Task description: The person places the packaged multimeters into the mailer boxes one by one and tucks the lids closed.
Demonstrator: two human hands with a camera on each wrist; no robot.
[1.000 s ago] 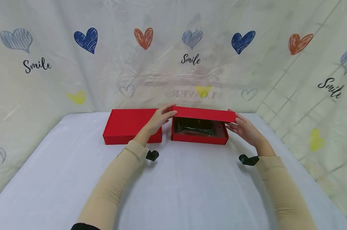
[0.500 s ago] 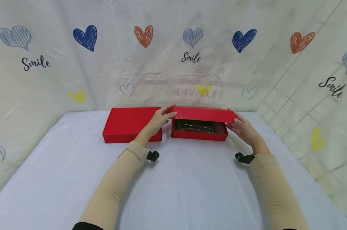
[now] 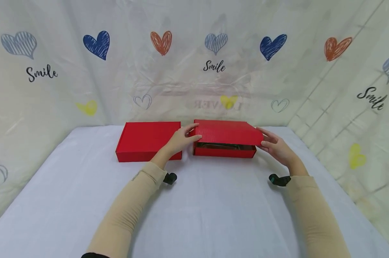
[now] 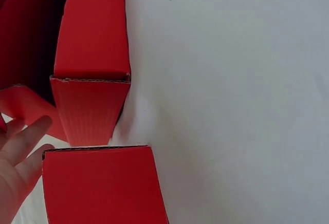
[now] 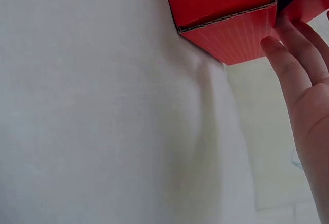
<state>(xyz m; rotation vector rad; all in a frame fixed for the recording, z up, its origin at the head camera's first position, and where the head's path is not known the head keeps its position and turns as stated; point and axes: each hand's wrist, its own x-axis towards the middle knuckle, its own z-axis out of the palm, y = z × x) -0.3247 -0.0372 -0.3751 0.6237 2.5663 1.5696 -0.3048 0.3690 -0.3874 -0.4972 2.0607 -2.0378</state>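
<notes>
A red cardboard box [image 3: 225, 153] sits at the back of the table, its hinged lid [image 3: 228, 132] tilted down over it with a narrow gap along the front. Through that gap shows a strip of something dark and glossy, mostly hidden. My left hand [image 3: 178, 140] holds the lid's left front corner, thumb in front. At the opposite corner, my right hand [image 3: 279, 149] grips the lid between thumb and fingers. Both wrist views show fingers against the lid's side flaps [image 4: 31, 108], beside the box's end walls [image 5: 234, 36].
Just left of this box lies a second red box [image 3: 149, 139], closed, partly behind my left wrist. White cloth [image 3: 201, 208] covers the table. Behind hangs a pale sheet [image 3: 188, 79] printed with hearts. A small black device [image 3: 170, 178] shows at each wrist.
The lid has come down toward the box, narrowing the front opening and hiding most of the contents. Both hands have lowered slightly with it. The other box stays put.
</notes>
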